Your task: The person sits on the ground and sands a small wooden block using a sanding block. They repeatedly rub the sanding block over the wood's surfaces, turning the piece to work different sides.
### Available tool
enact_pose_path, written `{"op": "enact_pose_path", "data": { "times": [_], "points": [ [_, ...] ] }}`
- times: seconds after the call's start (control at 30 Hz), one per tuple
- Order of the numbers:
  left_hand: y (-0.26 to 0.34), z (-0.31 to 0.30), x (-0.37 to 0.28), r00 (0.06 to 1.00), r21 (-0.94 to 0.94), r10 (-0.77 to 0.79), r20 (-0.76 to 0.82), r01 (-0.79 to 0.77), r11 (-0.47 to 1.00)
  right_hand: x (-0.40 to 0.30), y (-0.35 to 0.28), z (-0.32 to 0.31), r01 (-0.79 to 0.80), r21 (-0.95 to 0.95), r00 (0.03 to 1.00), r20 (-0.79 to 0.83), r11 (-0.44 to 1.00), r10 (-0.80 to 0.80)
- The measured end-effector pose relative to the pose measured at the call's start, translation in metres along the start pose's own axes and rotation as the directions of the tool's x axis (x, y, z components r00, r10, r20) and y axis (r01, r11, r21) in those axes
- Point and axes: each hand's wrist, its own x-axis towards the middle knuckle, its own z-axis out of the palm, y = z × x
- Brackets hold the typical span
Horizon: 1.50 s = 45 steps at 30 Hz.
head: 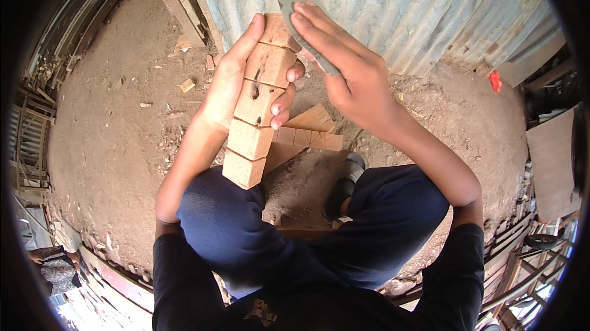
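Observation:
My left hand grips a squared wooden bar that tilts upward away from my knees. Dark grooves cut across the bar at several points, and a few dark holes or knots mark its middle. A sheet of grey-green sandpaper is pressed under the straight fingers of my right hand. The sheet lies against the right side of the bar's far end; its underside is hidden. Below, on the dirt, a smaller grooved strip of wood rests across a plain board.
Corrugated metal sheeting stands close ahead. Timber posts lean at the left, beside stacked planks. Wood scraps and a red scrap lie on the ground. Another person is at the lower left edge.

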Motion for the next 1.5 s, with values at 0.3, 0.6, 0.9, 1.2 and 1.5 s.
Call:
{"op": "enact_pose_path", "data": {
  "times": [0.3,0.6,0.9,1.2,1.5],
  "points": [
    [0.003,-0.002,-0.002,0.995,-0.028,-0.097,0.009,0.097,0.995,0.002,0.000,-0.009,0.064,-0.178,0.994,0.099,0.982,-0.047],
    [0.003,-0.003,-0.002,0.997,0.087,0.026,-0.074,-0.020,0.996,0.006,-0.012,-0.001,-0.007,-0.063,0.996,0.089,0.998,0.013],
    [0.001,0.000,-0.002,0.986,0.242,0.104,-0.134,-0.069,0.968,0.008,0.001,-0.007,0.013,0.056,0.992,0.127,0.998,-0.020],
    [0.011,0.034,-0.008,0.884,0.487,0.399,-0.241,-0.246,0.838,0.031,-0.033,-0.009,-0.332,0.368,0.938,0.033,0.868,0.345],
    [0.035,0.067,-0.003,0.454,0.857,0.889,0.057,-0.479,0.190,0.065,-0.081,-0.028,-0.287,0.682,0.899,-0.052,0.673,0.435]
  ]
}}
